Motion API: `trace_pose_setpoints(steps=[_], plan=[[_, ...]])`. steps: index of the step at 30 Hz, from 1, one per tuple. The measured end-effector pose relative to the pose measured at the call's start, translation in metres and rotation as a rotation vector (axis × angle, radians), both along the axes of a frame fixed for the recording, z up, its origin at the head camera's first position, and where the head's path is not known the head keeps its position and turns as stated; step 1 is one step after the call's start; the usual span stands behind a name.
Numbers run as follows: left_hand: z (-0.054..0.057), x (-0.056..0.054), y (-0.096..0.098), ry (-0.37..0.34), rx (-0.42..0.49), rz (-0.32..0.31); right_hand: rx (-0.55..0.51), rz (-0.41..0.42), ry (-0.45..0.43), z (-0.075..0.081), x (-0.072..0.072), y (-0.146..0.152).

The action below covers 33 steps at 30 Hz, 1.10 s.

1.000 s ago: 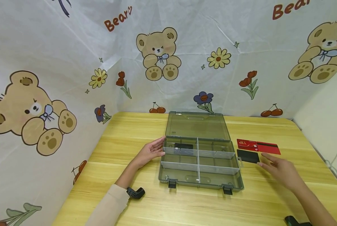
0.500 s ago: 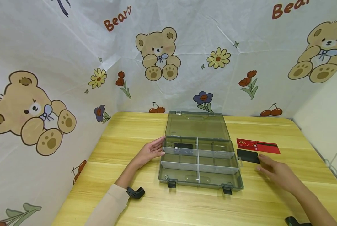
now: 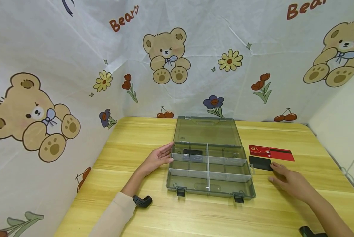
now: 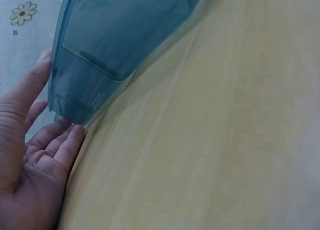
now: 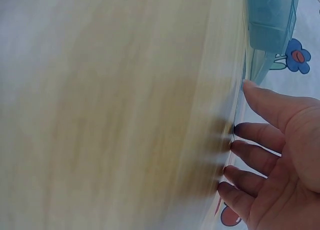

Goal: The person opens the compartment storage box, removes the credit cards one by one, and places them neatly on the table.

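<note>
A translucent grey-green divider box (image 3: 211,195) lies on the wooden table, its lid (image 3: 206,131) folded back. My left hand (image 3: 154,161) rests against the box's left side, fingers and thumb extended. In the left wrist view, those fingertips (image 4: 77,132) meet the end of the box. To the right of the box lies a black card (image 3: 259,163). The fingertips of my right hand (image 3: 294,182) touch its right end, with the thumb spread lower on the table. Behind it are a red VIP card (image 3: 257,151) and a red card with a dark stripe (image 3: 282,154).
Another black card (image 3: 193,152) sits in the box's back left compartment. White dividers (image 3: 227,177) split the box into several compartments. Two black latches (image 3: 239,198) stick out at the front. A bear-print cloth (image 3: 194,92) hangs behind the table.
My right hand has shifted slightly, its fingers now on the black card's right end and its thumb farther from it. The left hand and box have stayed put.
</note>
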<state>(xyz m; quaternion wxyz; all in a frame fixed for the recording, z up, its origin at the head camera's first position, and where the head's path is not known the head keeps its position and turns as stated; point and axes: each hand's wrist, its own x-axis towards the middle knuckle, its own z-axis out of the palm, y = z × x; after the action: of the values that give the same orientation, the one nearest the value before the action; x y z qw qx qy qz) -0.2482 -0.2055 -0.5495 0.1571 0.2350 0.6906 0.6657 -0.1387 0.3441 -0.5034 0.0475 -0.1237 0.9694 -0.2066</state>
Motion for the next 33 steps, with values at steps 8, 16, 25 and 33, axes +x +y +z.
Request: trace_pose_setpoints(steps=[8,16,25,33], plan=[[0.0018,0.0012,0.0007,-0.011,-0.005,0.002,0.009,-0.005,-0.001,0.0009,0.0013,0.0014],[0.0015,0.0006,0.0006,-0.006,-0.001,-0.002,0.036,-0.015,-0.021,0.0011,-0.0012,0.0052],[0.0008,-0.0002,0.0005,-0.006,0.000,0.001,0.026,-0.020,-0.021,-0.0014,-0.0029,0.0086],[0.0009,0.0002,0.0008,-0.004,0.017,-0.005,0.023,-0.037,-0.036,-0.0013,-0.0033,0.0079]])
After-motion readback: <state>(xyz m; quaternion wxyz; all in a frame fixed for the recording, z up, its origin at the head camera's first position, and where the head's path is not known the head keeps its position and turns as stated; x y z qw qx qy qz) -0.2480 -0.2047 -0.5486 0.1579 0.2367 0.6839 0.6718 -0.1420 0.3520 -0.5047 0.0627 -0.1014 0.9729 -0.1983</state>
